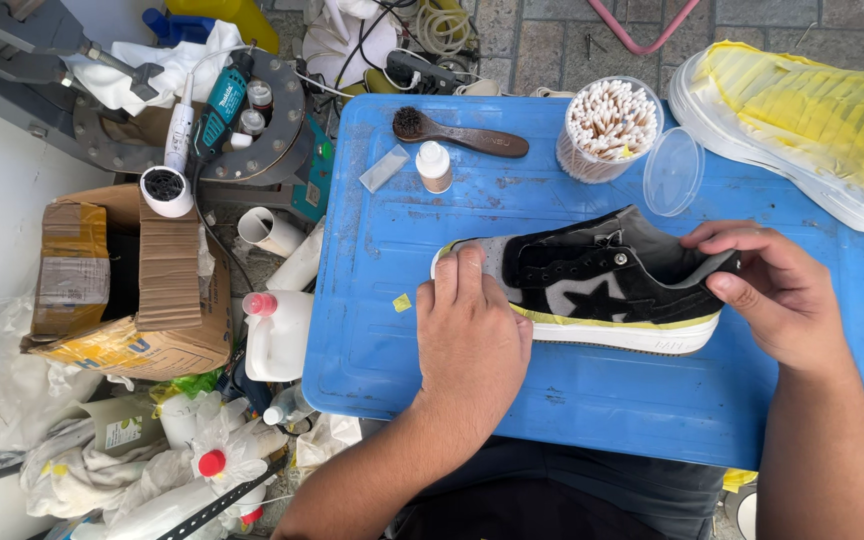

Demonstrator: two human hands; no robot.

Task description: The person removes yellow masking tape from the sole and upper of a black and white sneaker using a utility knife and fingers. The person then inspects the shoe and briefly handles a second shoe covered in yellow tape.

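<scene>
A black and grey sneaker point(602, 275) with a white sole and a strip of yellow tape along the sole edge lies on its side on a blue tray table point(592, 400). My left hand point(469, 335) presses flat on the toe end, fingers over the grey toe cap. My right hand point(772, 290) grips the heel, thumb and fingers around the collar.
On the tray: a wooden brush point(460, 133), a small white bottle point(435, 166), a tub of cotton swabs point(609, 128) and its clear lid point(673, 171). A sole wrapped in yellow tape point(802, 125) lies at the far right. To the left are a cardboard box point(132, 280), white bottles point(277, 335) and a rotary tool point(220, 112).
</scene>
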